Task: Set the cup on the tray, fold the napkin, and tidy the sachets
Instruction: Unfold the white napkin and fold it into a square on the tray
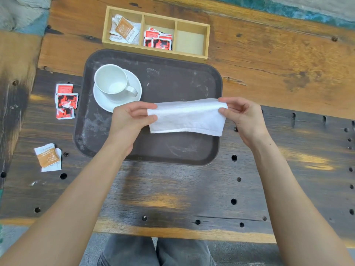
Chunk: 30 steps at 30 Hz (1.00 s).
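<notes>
Napkin (pixel 187 117) stretches sideways above the tray (pixel 172 148), probably folded once, left hand (pixel 130 120) and right hand (pixel 243 118) each pinching one short end

Views: one, head-worn wide-angle camera.
Position: above the near edge of the wooden table (pixel 288 60), over the person's lap.
Direction: forward and steeply down, nearly overhead.
Range: close; forearms enter from the bottom corners, the tray (pixel 172 146) sits mid-frame.
Far limit: organiser box (pixel 192 54) near the top edge.
Distortion: table edges bow outward.
Shared coverage: not applicable, single view.
</notes>
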Motion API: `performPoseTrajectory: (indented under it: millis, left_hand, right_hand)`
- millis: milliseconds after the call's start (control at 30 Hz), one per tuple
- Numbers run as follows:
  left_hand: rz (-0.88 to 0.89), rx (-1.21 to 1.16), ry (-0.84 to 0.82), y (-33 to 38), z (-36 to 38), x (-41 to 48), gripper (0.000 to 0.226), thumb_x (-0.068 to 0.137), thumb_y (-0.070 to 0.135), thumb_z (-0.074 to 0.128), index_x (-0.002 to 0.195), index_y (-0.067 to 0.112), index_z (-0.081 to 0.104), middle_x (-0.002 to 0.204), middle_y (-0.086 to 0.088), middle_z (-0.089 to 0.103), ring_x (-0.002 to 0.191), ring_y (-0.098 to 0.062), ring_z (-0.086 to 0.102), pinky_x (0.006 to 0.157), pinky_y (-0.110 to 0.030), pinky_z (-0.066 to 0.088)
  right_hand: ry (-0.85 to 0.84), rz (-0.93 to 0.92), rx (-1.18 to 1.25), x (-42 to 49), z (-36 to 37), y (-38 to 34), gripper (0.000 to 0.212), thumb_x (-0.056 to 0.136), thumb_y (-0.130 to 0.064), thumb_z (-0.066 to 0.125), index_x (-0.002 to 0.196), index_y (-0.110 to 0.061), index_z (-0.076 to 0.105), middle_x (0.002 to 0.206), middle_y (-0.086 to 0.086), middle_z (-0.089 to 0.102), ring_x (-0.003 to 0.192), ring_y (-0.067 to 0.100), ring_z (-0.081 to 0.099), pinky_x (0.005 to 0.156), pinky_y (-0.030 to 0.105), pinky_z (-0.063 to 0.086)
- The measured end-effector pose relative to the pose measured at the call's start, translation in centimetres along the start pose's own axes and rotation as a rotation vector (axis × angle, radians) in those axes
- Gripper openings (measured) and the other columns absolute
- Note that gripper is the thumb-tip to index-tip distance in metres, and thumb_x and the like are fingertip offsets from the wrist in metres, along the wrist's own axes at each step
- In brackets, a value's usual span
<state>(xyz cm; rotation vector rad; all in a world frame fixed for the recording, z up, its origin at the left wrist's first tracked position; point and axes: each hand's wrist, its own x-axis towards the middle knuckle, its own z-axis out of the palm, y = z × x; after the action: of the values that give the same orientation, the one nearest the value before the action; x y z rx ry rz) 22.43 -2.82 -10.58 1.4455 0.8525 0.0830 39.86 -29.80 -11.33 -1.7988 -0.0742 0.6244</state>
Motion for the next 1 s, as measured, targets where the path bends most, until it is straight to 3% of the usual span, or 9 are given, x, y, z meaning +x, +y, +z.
performPoseTrajectory:
  millis: [233, 333, 433, 533, 600, 667, 800, 900, 1000]
  left_hand:
    - [0.168, 0.367, 0.08, 0.5, 0.2, -0.2, 0.03, 0.075, 0.009, 0.087, 0.101, 0.023, 0.079, 0.086, -0.005, 0.076, 0.075, -0.016, 0.069, 0.079, -0.016, 0.057]
    - [0.266, 0.556, 0.056, 0.7, 0.2, -0.1, 0.018, 0.078, 0.012, 0.085, 0.093, 0.019, 0.08, 0.076, 0.0, 0.067, 0.065, -0.008, 0.06, 0.069, -0.007, 0.048]
    - [0.302, 0.609, -0.024, 0.9, -0.1, 0.1, 0.009, 0.082, 0.01, 0.081, 0.091, 0.012, 0.079, 0.092, -0.003, 0.068, 0.078, -0.015, 0.063, 0.081, -0.019, 0.051]
    - [0.089, 0.451, -0.188, 0.4, -0.4, 0.4, 0.005, 0.09, 0.007, 0.072, 0.094, 0.005, 0.072, 0.101, -0.013, 0.076, 0.091, -0.024, 0.071, 0.089, -0.039, 0.057]
    - [-0.105, 0.254, -0.28, -0.4, 0.0, 0.4, 0.004, 0.094, 0.004, 0.067, 0.096, 0.0, 0.069, 0.099, -0.021, 0.078, 0.087, -0.025, 0.074, 0.082, -0.039, 0.064]
    - [-0.24, 0.156, -0.289, -1.6, 0.4, 0.4, 0.007, 0.096, 0.005, 0.066, 0.098, -0.001, 0.069, 0.095, -0.02, 0.079, 0.084, -0.027, 0.076, 0.076, -0.035, 0.065]
    - [-0.402, 0.075, -0.345, -4.1, 1.5, 0.4, 0.019, 0.096, 0.011, 0.068, 0.107, -0.006, 0.067, 0.094, -0.019, 0.08, 0.085, -0.031, 0.079, 0.075, -0.034, 0.066]
    - [-0.452, 0.054, -0.324, -5.4, 2.5, 0.7, 0.026, 0.092, 0.012, 0.073, 0.106, -0.008, 0.065, 0.093, -0.022, 0.079, 0.083, -0.033, 0.079, 0.074, -0.036, 0.066]
    - [-0.461, 0.17, -0.313, -6.0, 3.8, 0.8, 0.033, 0.09, 0.027, 0.076, 0.1, -0.002, 0.064, 0.083, -0.018, 0.079, 0.071, -0.031, 0.079, 0.063, -0.036, 0.065]
  right_hand:
    - [-0.089, 0.011, -0.137, 0.2, -0.1, -1.2, 0.047, 0.08, 0.01, 0.08, 0.118, -0.018, 0.077, 0.117, 0.0, 0.075, 0.096, 0.007, 0.068, 0.096, 0.024, 0.058]
    - [-0.076, -0.139, -0.421, 0.6, 0.0, -1.4, 0.029, 0.083, -0.001, 0.082, 0.106, -0.02, 0.08, 0.101, 0.004, 0.064, 0.077, 0.002, 0.057, 0.079, 0.016, 0.049]
    - [-0.078, -0.178, -0.441, 1.2, -0.5, -1.5, 0.008, 0.09, -0.015, 0.079, 0.096, -0.019, 0.075, 0.112, 0.003, 0.065, 0.09, 0.01, 0.061, 0.085, 0.024, 0.05]
    - [-0.173, -0.114, -0.335, 2.3, -0.8, -1.7, 0.022, 0.098, -0.033, 0.067, 0.094, -0.011, 0.062, 0.089, 0.002, 0.062, 0.077, 0.018, 0.056, 0.069, 0.023, 0.046]
    - [-0.194, -0.103, -0.344, 3.5, -0.2, -1.8, 0.026, 0.1, -0.035, 0.065, 0.095, -0.01, 0.059, 0.074, 0.012, 0.048, 0.068, 0.019, 0.042, 0.059, 0.028, 0.036]
    - [-0.161, -0.111, -0.41, 5.1, 0.8, -1.8, 0.022, 0.098, -0.035, 0.068, 0.096, -0.013, 0.064, 0.068, 0.006, 0.049, 0.065, 0.017, 0.04, 0.059, 0.028, 0.032]
    - [-0.18, -0.173, -0.615, 9.0, 3.2, -2.0, 0.017, 0.094, -0.032, 0.073, 0.097, -0.016, 0.076, 0.074, -0.002, 0.06, 0.069, 0.01, 0.049, 0.061, 0.02, 0.035]
    - [-0.276, -0.243, -0.789, 11.9, 5.3, -2.5, 0.018, 0.094, -0.03, 0.073, 0.099, -0.013, 0.079, 0.088, 0.006, 0.075, 0.081, 0.022, 0.064, 0.066, 0.014, 0.039]
    - [-0.327, -0.3, -0.884, 14.0, 7.4, -3.0, 0.019, 0.093, -0.03, 0.072, 0.099, -0.014, 0.08, 0.094, 0.005, 0.078, 0.088, 0.019, 0.069, 0.08, 0.026, 0.052]
